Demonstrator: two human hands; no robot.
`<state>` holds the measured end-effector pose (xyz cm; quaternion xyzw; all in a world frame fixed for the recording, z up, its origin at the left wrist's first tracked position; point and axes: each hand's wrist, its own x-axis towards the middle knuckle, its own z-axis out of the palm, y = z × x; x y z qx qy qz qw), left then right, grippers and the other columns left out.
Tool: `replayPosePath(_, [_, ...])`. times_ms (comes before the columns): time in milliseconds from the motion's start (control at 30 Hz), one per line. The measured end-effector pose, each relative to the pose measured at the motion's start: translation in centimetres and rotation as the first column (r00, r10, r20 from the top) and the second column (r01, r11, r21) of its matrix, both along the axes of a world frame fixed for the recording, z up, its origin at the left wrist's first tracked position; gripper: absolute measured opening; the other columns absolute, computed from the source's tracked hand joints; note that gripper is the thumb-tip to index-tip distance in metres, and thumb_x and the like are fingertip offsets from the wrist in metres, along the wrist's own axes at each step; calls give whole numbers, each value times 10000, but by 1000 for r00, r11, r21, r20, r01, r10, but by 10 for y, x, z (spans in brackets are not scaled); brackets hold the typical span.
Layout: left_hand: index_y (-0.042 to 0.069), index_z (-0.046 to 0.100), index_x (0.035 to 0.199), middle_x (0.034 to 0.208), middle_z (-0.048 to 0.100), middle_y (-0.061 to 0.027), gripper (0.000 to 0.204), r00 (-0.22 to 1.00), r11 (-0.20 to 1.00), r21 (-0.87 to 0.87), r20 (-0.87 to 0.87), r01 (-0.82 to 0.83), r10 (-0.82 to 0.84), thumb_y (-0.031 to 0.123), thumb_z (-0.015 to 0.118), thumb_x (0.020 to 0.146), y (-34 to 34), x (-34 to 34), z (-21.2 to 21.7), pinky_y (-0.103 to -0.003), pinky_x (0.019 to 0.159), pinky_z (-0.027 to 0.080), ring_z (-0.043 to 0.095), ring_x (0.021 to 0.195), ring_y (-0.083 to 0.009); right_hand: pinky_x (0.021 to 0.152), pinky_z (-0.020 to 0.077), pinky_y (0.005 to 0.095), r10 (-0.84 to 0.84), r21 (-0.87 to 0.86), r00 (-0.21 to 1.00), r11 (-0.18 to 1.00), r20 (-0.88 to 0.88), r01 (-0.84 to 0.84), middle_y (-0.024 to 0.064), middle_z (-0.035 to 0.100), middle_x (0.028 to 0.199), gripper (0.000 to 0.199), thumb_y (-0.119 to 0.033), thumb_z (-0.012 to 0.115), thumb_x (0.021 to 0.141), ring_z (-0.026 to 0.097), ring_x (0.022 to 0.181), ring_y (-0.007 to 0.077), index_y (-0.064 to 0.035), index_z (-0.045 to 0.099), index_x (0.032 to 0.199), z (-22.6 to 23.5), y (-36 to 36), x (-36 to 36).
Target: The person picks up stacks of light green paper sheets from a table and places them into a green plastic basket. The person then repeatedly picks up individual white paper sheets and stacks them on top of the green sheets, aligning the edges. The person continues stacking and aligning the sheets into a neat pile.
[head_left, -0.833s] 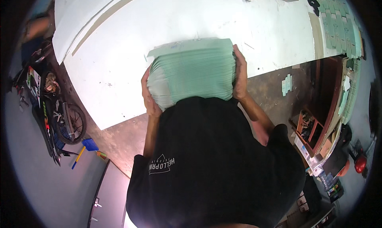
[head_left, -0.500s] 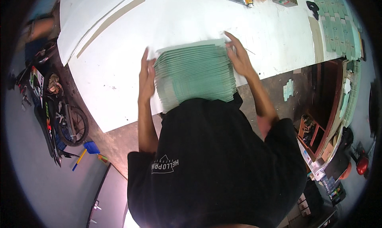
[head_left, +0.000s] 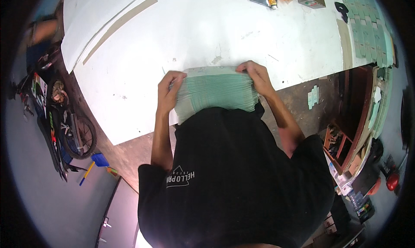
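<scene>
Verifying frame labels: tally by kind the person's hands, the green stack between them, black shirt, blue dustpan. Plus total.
Hands: 2 (left hand, right hand)
Green stack between them: 1
Black shirt: 1
Blue dustpan: 1
Total: 5

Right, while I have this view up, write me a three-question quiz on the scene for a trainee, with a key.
1. True or false: the left hand and the right hand both touch the stack of pale green sheets.

2. Multiple choice: what colour is the shirt of the person at work?
a) red
b) black
c) white

3. Fill in the blank: the motorbike stands beyond the white table, on the person's ____ side.

Key: 1. True. 2. b. 3. left.
</scene>
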<state>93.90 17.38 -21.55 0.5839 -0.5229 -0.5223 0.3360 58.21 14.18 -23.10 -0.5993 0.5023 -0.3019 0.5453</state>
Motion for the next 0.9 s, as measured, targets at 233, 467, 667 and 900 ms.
replayPosePath(233, [-33,601,1351,1357,643,-182,895,932,963,47,-245,-264,267,712,184,1082,-19,-18,5,-403,1092,449,582,1268,-268,1096,425,410,-89,-90,993,991,74,95,146,680,1221,1014,-750,33,1044,599,1191,284,44,614,1287,15,-25,37])
replayPosePath(467, [-45,553,1398,1432,598,-211,876,928,940,-85,-210,-331,307,673,152,1096,-40,-18,1,-438,1142,437,568,1317,-302,1159,382,467,-99,-188,994,976,50,107,161,680,1297,952,-718,73,1067,564,1296,291,2,616,1371,4,-63,47])
replayPosePath(667, [-55,493,1394,1452,582,-266,821,929,984,-44,-338,-173,149,674,273,1087,-20,5,1,-451,1174,412,547,1360,-333,1219,317,539,26,-110,996,994,84,-16,187,694,1332,817,-631,211,1106,569,1358,346,6,672,1326,16,-49,9])
replayPosePath(900, [-41,511,1425,1454,597,-247,668,970,984,-134,-227,-114,81,494,573,1031,7,2,3,-479,1212,358,536,1388,-346,1163,371,531,99,-201,995,974,-35,-104,211,678,1332,503,-399,586,1011,580,1310,397,-24,658,1338,23,-32,2])
